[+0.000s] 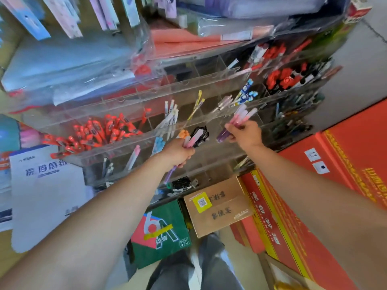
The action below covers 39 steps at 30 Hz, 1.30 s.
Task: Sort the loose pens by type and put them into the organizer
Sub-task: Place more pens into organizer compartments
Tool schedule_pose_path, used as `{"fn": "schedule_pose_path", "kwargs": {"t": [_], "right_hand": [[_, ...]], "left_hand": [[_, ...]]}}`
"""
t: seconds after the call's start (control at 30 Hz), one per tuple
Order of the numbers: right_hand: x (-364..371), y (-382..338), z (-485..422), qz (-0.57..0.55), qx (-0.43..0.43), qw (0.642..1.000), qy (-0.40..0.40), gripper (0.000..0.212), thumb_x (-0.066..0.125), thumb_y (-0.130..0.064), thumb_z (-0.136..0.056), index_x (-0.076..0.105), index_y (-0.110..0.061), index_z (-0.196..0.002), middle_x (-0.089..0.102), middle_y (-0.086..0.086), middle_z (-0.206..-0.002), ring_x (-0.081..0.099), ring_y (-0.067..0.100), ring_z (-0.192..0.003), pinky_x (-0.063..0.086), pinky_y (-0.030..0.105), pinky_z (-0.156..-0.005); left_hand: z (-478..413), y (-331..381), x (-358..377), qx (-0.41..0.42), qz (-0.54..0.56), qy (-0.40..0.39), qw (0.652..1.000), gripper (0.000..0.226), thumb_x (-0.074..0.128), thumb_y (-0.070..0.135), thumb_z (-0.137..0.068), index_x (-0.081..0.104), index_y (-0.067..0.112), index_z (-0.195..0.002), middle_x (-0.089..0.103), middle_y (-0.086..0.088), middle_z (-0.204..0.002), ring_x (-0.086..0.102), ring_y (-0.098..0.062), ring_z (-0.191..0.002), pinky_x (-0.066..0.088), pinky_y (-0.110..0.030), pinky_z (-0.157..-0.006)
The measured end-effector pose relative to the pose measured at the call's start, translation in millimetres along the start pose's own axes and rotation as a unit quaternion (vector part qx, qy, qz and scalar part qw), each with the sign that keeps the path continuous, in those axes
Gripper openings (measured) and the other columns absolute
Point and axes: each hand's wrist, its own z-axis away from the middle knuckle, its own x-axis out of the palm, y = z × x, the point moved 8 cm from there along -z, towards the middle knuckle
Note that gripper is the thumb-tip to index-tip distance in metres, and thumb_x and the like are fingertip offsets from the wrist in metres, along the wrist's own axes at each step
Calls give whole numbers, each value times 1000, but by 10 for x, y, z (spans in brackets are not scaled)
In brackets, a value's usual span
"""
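Observation:
A clear acrylic organizer (146,141) with several rows of compartments stands in front of me, holding pens sorted in groups. My left hand (178,152) grips a few pens with pink and black tops (196,137); a purple barrel sticks out below the fist. My right hand (244,133) grips a bundle of pink-and-purple pens (241,116), held over the middle-right compartments. A compartment of red pens (100,132) fills the left side of the organizer.
Red pens (280,78) and dark pens (293,120) fill the right compartments. Plastic-wrapped folders (69,65) lie above the organizer. Red cartons (345,164), a brown box (217,208) and a green box (161,233) stand on the floor below. A white paper pack (46,185) sits at left.

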Motion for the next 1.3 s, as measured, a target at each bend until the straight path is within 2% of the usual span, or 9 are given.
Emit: {"fn": "schedule_pose_path", "kwargs": {"t": [0.13,0.4,0.5,0.6,0.77,0.87,1.0,1.1,1.3], "right_hand": [[67,70,-256,-6,26,1000,8,20,75,-26,-80,64,-21,-65,71,10,-76,70,26,-71,59,47,-74],[433,368,-363,-16,86,994,-65,15,71,-16,-85,67,-8,-73,68,12,-80,68,28,-77,56,47,-84],[435,402,-400,-22,95,993,-69,20,69,-13,-86,63,-17,-66,68,9,-81,68,25,-80,55,44,-87],[408,400,-395,-23,101,991,-86,3,67,-11,-87,65,-11,-85,68,10,-96,65,17,-78,56,33,-82],[254,355,-352,-3,84,996,-40,43,73,-10,-79,53,-10,-117,53,2,-109,60,19,-96,54,37,-90],[65,175,-201,-6,19,1000,20,43,72,-19,-82,50,-11,-117,49,-1,-110,52,11,-93,44,23,-82],[266,42,92,-109,20,985,-129,36,69,-30,-85,54,-7,-109,60,3,-92,50,10,-60,41,23,-53],[471,-9,359,-121,56,950,-282,38,67,-28,-87,54,-8,-117,64,12,-96,49,11,-57,39,23,-48],[428,-68,477,-124,41,939,-319,23,72,-13,-81,55,-7,-97,61,8,-79,47,11,-56,38,23,-50]], "left_hand": [[-79,22,-18,-10,17,21,1000,6,55,15,-93,53,10,-92,53,-4,-67,44,-18,-54,41,-33,-58],[-152,-23,24,-39,26,50,998,13,57,17,-93,55,13,-80,55,-2,-63,50,-17,-55,49,-36,-63],[-148,-2,38,-47,12,45,998,15,55,19,-94,54,12,-81,55,-3,-64,51,-19,-56,47,-34,-59],[-145,5,74,-45,17,29,998,10,55,19,-95,54,12,-87,55,-5,-68,50,-19,-58,46,-37,-63],[-74,96,122,-23,9,7,1000,9,52,17,-96,51,8,-97,52,-4,-70,47,-14,-60,46,-29,-62],[-25,140,154,-19,-2,1,1000,11,51,17,-97,51,6,-99,51,-7,-72,45,-18,-62,43,-33,-64],[57,259,247,-5,-26,-21,999,8,51,12,-96,45,7,-98,54,-4,-72,46,-14,-59,41,-27,-58],[140,361,372,14,-97,-64,993,7,52,8,-93,49,7,-86,54,-6,-71,48,-16,-58,42,-28,-57],[292,440,512,14,-139,-109,984,13,48,6,-88,50,10,-76,49,-9,-69,44,-19,-60,40,-29,-56]]}}
